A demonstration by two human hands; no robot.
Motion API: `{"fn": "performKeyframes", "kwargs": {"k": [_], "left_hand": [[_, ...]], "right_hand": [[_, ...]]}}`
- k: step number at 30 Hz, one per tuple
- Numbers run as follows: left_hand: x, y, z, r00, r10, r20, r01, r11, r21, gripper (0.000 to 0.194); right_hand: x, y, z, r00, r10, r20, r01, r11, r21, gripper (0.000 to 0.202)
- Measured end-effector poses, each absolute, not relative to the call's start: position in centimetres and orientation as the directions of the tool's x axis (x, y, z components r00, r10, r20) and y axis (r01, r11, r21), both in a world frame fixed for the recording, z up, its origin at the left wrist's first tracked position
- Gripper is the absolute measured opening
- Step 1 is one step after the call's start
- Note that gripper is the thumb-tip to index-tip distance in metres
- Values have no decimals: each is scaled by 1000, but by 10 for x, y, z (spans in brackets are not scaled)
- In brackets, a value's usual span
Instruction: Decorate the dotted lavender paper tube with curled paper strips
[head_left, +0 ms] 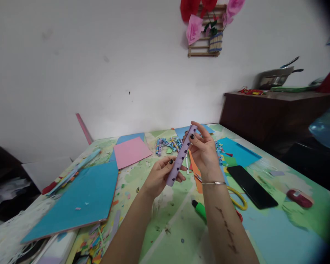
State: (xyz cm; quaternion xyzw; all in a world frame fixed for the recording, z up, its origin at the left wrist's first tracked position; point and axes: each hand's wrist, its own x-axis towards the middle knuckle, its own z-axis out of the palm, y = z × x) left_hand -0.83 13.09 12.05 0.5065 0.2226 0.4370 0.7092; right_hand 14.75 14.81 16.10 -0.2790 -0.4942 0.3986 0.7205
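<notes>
A purple paper tube [182, 156] with dark dots along it is held up at a slant above the table. My left hand [162, 174] grips its lower end between thumb and fingers. Near the upper end, my right hand [202, 146] pinches the tube with the thumb in front and fingers behind. Behind the tube lie small blue and purple rolled paper pieces [172, 143]. Under my right wrist are yellow-handled scissors [240, 200] and a green marker [200, 209] with a black tip.
Blue sheets [85, 198] and a pink sheet [131, 152] lie on the left, with paper scraps [95, 238] nearby. On the right are a black phone [251, 186], a red mouse-shaped object [299, 198] and a blue sheet [238, 152]. A dark cabinet [264, 121] stands behind.
</notes>
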Motion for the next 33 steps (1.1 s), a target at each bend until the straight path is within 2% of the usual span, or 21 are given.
{"fn": "performKeyframes", "kwargs": {"k": [8, 14, 19, 24, 30, 33], "left_hand": [[-18, 134, 126, 483, 860, 166, -360, 22, 933, 34], [-17, 135, 126, 382, 911, 156, -285, -44, 958, 41], [-16, 135, 125, 338, 918, 207, -236, -130, 963, 40], [-17, 134, 129, 318, 927, 197, -205, -136, 969, 35], [-28, 130, 138, 357, 916, 185, -177, -128, 976, 37], [-36, 123, 145, 414, 888, 200, -193, -129, 973, 34]], "right_hand": [[144, 152, 157, 17, 854, 521, -442, 474, -762, 49], [139, 149, 160, -22, 867, 498, -434, 440, -786, 46], [137, 146, 162, -21, 867, 498, -412, 446, -794, 50], [136, 147, 163, 3, 860, 510, -447, 457, -769, 50], [138, 143, 163, 134, 865, 483, -351, 497, -794, 56], [144, 130, 169, 151, 872, 466, -308, 489, -816, 50]]}}
